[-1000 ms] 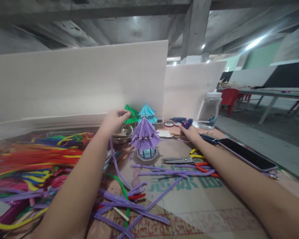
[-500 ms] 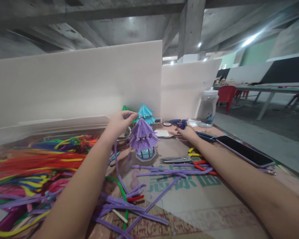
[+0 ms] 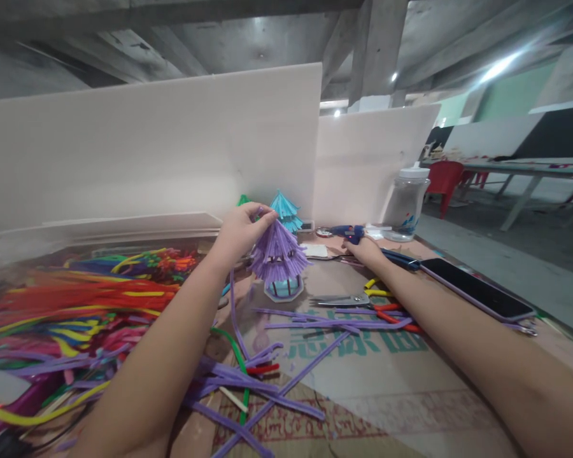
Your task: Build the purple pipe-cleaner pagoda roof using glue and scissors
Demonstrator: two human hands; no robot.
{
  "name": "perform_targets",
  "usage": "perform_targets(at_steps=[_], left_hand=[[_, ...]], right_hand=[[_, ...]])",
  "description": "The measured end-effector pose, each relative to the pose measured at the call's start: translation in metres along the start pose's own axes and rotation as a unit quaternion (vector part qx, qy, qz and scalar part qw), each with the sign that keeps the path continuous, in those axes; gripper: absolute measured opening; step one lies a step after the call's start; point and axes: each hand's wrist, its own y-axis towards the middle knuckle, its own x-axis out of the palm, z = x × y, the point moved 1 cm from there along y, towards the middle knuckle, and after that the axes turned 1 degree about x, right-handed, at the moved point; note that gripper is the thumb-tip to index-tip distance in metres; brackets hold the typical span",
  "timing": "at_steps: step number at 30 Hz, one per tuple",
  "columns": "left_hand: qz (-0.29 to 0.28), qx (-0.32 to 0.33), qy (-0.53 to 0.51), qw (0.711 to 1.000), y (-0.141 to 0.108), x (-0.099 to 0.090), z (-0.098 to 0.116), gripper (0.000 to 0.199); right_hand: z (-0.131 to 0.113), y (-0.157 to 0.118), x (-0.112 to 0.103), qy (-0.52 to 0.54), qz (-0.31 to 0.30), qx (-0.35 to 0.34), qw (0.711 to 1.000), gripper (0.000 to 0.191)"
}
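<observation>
A purple pagoda model (image 3: 281,249) made of fuzzy pipe cleaners stands upright, its pale blue round base (image 3: 284,288) on the cardboard. My left hand (image 3: 246,226) is closed in a pinch at the pagoda's peak. A little purple shows between thumb and finger; whether it is a separate piece I cannot tell. Farther right, my right hand (image 3: 360,248) is closed around a dark blue hot glue gun (image 3: 347,231), which points left near a small round dish (image 3: 323,232). Behind the purple model stands a light blue pagoda (image 3: 285,208), with a green top (image 3: 243,200) beside it.
Scissors (image 3: 341,299) and purple pipe cleaners (image 3: 310,375) lie in front. Piles of coloured pipe cleaners (image 3: 76,292) cover the left side. On the right are a phone (image 3: 475,289), dark-handled pliers (image 3: 398,258) and a clear bottle (image 3: 407,203). White boards (image 3: 181,146) rise behind.
My left hand has moved right, from beside the purple pagoda's peak onto it. My right hand stays at the glue gun. The view has shifted slightly.
</observation>
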Motion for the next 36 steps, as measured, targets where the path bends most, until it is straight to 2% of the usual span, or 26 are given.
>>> perform_targets(at_steps=[5,11,18,21,23,28,33,36], left_hand=[[0.004,-0.002,0.011,1.0,0.001,-0.006,-0.002,0.036],[-0.021,0.011,0.004,1.0,0.0,-0.007,0.002,0.037],[-0.063,0.022,-0.049,0.997,-0.001,0.0,0.003,0.035],[-0.07,0.022,-0.055,0.996,0.0,0.001,0.0,0.035],[-0.071,0.024,-0.053,0.996,0.0,0.001,-0.001,0.036],[-0.066,0.017,-0.025,0.997,-0.002,0.002,0.002,0.034],[-0.069,0.013,-0.017,0.997,-0.003,0.001,0.005,0.033],[-0.077,0.013,-0.019,0.997,-0.002,0.0,0.004,0.034]], right_hand=[[-0.001,-0.003,0.0,0.034,0.021,-0.005,0.999,0.015],[-0.012,-0.011,-0.007,0.116,0.024,-0.022,0.993,0.012],[-0.061,-0.021,-0.051,0.212,-0.008,-0.123,0.969,0.019],[-0.082,-0.037,-0.07,0.227,-0.051,-0.204,0.951,0.042],[-0.093,-0.052,-0.081,0.218,-0.077,-0.252,0.94,0.05],[-0.113,-0.084,-0.097,0.112,-0.122,-0.284,0.944,0.052],[-0.124,-0.097,-0.092,0.082,-0.123,-0.308,0.94,0.045],[-0.127,-0.101,-0.086,0.082,-0.119,-0.297,0.944,0.042]])
